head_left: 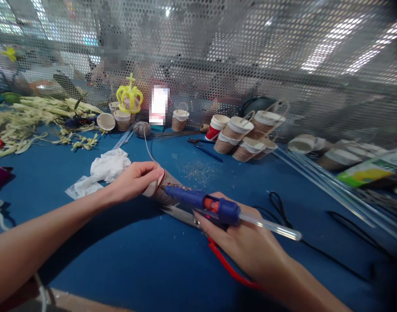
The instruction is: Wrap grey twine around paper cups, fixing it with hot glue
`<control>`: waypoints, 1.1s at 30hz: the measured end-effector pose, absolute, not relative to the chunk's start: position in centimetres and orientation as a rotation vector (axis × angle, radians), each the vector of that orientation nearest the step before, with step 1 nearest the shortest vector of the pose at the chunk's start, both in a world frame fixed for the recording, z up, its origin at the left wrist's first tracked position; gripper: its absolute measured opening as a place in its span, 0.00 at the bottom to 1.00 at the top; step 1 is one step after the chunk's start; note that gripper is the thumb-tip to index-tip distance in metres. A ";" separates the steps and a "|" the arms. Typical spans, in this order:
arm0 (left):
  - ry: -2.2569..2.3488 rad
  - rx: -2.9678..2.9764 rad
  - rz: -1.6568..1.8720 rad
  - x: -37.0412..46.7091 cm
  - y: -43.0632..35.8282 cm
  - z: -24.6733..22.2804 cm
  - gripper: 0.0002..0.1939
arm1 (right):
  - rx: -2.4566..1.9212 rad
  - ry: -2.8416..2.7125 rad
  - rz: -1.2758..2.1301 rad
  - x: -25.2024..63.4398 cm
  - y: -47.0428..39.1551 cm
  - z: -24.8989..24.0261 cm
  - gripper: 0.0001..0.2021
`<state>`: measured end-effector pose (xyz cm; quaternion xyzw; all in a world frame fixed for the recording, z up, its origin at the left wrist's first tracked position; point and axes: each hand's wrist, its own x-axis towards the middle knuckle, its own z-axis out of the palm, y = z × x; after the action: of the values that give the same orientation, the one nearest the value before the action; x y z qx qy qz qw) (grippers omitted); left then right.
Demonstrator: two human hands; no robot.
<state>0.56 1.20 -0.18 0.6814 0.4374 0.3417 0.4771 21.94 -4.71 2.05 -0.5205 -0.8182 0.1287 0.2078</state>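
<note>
My left hand (143, 175) grips a paper cup (167, 186) that lies tilted on its side, partly wrapped in twine. A strand runs from the cup back to a grey ball of twine (141, 129). In my right hand (237, 242) is a blue glue gun (192, 197), its nozzle close against the cup's wrapped side; whether it touches I cannot tell. A clear glue stick (273, 226) sticks out of its back end. Beneath the gun and my right hand lie scissors with red handles (229, 266), partly covered.
Several twine-wrapped cups (239, 128) stand stacked back right, beside long clear glue sticks (328, 186). White lace cloth (110, 164) lies left of the cup. Pale dried husks (39, 110) cover the back left. A perforated metal screen (198, 52) closes off the far side. A black cord (335, 260) trails right.
</note>
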 end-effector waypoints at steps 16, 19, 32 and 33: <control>1.011 1.672 0.834 0.5 1.3 -0.5 0.15 | -1.360 -2.296 0.266 22.1 -4.0 2.8 0.06; 0.978 1.694 0.826 0.5 1.3 -0.4 0.15 | -1.236 -2.373 0.131 22.4 -3.6 3.2 0.13; 0.907 1.778 0.824 0.2 1.4 -0.8 0.17 | -1.372 -2.200 0.404 22.0 -2.3 3.4 0.11; 0.903 1.779 0.825 0.2 1.4 -0.8 0.17 | -1.407 -2.167 0.435 21.9 -2.2 3.5 0.10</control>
<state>0.24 1.42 -0.76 0.7266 0.3689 0.3368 0.4718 21.94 -2.19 3.50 -0.5188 -0.7991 0.1606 0.2578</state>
